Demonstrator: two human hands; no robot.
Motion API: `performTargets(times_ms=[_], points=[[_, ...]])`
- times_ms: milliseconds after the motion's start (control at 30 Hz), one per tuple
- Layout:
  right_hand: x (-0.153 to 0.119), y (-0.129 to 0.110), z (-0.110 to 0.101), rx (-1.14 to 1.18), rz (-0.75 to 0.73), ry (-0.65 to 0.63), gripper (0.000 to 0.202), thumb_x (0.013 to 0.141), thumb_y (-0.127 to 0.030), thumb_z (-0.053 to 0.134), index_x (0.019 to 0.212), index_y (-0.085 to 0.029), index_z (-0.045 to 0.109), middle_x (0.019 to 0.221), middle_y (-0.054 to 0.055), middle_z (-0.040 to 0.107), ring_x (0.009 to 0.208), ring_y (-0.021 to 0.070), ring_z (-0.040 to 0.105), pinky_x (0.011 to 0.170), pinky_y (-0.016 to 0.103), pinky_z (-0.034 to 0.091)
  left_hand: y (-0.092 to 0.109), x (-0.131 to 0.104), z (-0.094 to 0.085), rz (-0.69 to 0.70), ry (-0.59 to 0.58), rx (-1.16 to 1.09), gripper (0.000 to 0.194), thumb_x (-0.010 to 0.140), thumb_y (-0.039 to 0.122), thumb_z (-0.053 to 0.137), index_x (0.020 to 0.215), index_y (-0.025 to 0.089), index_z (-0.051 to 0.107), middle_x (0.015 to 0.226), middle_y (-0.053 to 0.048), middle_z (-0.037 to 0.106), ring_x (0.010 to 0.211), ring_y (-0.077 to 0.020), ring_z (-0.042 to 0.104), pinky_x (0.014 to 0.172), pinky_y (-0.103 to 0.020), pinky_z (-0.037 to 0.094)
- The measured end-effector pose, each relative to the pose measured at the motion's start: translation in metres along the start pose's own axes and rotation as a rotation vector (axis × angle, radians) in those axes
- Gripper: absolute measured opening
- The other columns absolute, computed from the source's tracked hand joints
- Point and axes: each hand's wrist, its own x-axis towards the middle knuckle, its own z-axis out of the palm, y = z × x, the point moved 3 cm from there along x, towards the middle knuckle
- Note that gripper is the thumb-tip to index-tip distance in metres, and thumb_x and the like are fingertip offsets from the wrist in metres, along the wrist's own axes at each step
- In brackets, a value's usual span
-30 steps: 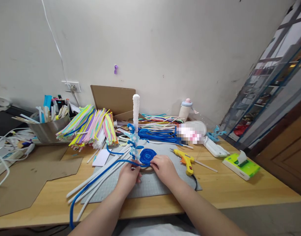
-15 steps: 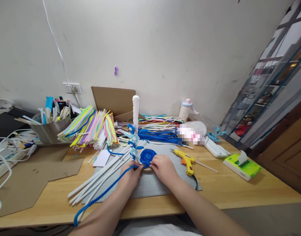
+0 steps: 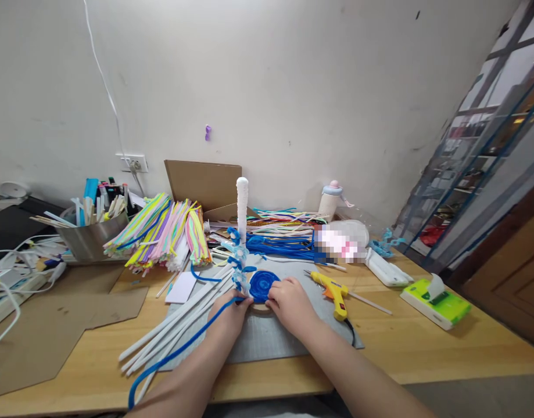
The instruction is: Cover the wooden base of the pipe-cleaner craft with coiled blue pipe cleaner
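Head view: the left hand (image 3: 232, 313) pinches a long dark blue fuzzy pipe cleaner (image 3: 179, 350) in closed fingers, and its tail runs to the near edge of the wooden worktop (image 3: 423, 342). The right hand (image 3: 290, 302) presses curled fingers on the flat blue coiled pipe-cleaner disc (image 3: 263, 284) on the grey cutting mat (image 3: 271, 339). A round steel tub (image 3: 90, 238) at the back left holds sticks and markers. Bare worktop lies to the right.

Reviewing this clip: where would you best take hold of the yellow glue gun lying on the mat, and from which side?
Grip the yellow glue gun by its handle, coming from above and the right. It lies flat, nozzle pointing left, handle toward the near edge; the right hand sits just left.
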Motion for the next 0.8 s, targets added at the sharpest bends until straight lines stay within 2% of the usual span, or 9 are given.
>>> performTargets(times_ms=[167,467,633,800], points=[[-0.003,0.001,0.002,0.007,-0.005,0.007,0.01,0.08,-0.019,0.063,0.071,-0.02,0.066,0.079,0.001,0.067,0.08,0.0166,0.058,0.082,0.03,0.034,0.005,-0.004,-0.004,0.009,0.017,0.033,0.017,0.077,0.038,0.064,0.082,0.022,0.069,0.085,-0.002,0.071,0.082,-0.0182,0.063,0.068,-0.025,0.041],[-0.013,0.013,0.012,0.2,-0.022,0.116,0.021,0.085,-0.009,0.052,0.087,-0.022,0.069,0.087,0.001,0.068,0.088,0.0151,0.059,0.086,0.03,0.036,0.01,-0.008,-0.006,0.05,0.034,0.087,0.018,0.08,0.038,0.061,0.084,0.022,0.067,0.086,-0.003,0.07,0.082,-0.0189,0.063,0.071,-0.026,0.04],[-0.013,0.013,0.012,0.222,-0.008,0.131,0.016,0.082,-0.01,0.057,0.084,-0.021,0.068,0.085,0.001,0.068,0.086,0.0169,0.059,0.086,0.032,0.038,0.007,-0.006,-0.003,0.048,0.026,0.086,0.016,0.081,0.035,0.061,0.085,0.021,0.066,0.087,-0.004,0.07,0.083,-0.0188,0.063,0.072,-0.026,0.041],[-0.013,0.015,0.013,0.278,-0.018,0.147,0.025,0.083,-0.007,0.049,0.085,-0.021,0.07,0.086,0.003,0.068,0.087,0.0185,0.059,0.084,0.034,0.041,0.008,-0.005,-0.004,0.05,0.025,0.088,0.017,0.081,0.037,0.061,0.087,0.022,0.066,0.088,-0.004,0.07,0.085,-0.0193,0.063,0.071,-0.026,0.041]])
